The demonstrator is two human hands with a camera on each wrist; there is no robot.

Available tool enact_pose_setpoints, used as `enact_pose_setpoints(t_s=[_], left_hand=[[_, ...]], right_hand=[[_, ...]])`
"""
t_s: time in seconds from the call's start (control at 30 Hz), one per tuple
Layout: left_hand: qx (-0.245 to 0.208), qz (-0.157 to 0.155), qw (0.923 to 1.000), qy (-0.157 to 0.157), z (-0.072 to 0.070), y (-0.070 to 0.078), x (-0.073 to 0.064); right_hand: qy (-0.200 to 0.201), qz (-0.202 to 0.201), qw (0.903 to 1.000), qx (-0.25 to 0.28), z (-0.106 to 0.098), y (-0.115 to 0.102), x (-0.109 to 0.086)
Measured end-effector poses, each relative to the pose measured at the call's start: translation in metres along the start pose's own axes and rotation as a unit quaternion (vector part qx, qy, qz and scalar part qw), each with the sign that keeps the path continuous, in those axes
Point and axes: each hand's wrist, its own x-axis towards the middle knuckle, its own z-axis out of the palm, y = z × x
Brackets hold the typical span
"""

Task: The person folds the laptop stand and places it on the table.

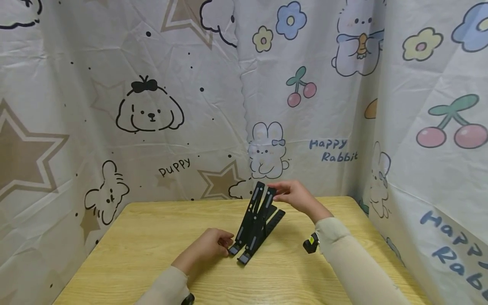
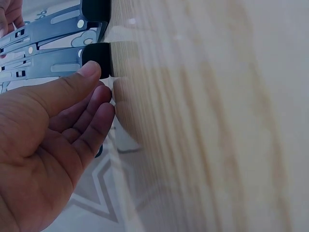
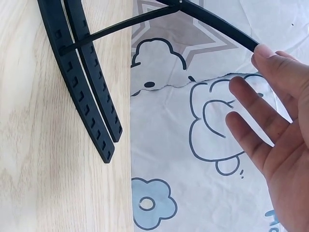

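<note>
A black folding laptop stand (image 1: 254, 218) stands unfolded on the table, its two long upper arms sloping up toward the back. My right hand (image 1: 295, 195) pinches the raised end of the right upper arm; in the right wrist view the thumb (image 3: 270, 58) lies on that tip and the other fingers are spread loosely. At the low front end, my left hand (image 1: 211, 243) has its thumb (image 2: 87, 72) and bent fingers at the dark end piece (image 2: 98, 59) of the left arm. The notched base bars (image 3: 84, 92) and a thin strut (image 3: 120, 26) show in the right wrist view.
The light wood table (image 1: 152, 228) ends at a back edge just behind the stand. Patterned cloth (image 1: 152, 169) hangs behind it and along both sides. A small black device (image 1: 311, 243) is at the right wrist, and another (image 1: 188, 299) at the left sleeve.
</note>
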Motion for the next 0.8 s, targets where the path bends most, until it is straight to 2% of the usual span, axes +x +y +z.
enact_pose_setpoints(t_s=[0.27,0.53,0.8], left_hand=[[0.0,0.012,0.9999,-0.005,-0.001,-0.003,0.001],[0.012,0.025,0.9996,-0.009,0.003,-0.001,0.002],[0.011,-0.009,0.9999,-0.001,0.008,0.005,0.001]], right_hand=[[0.015,-0.012,0.9997,-0.015,0.005,-0.001,-0.001],[0.05,-0.019,0.9975,-0.047,0.011,-0.005,-0.002],[0.067,-0.03,0.9956,-0.058,0.013,-0.008,-0.002]])
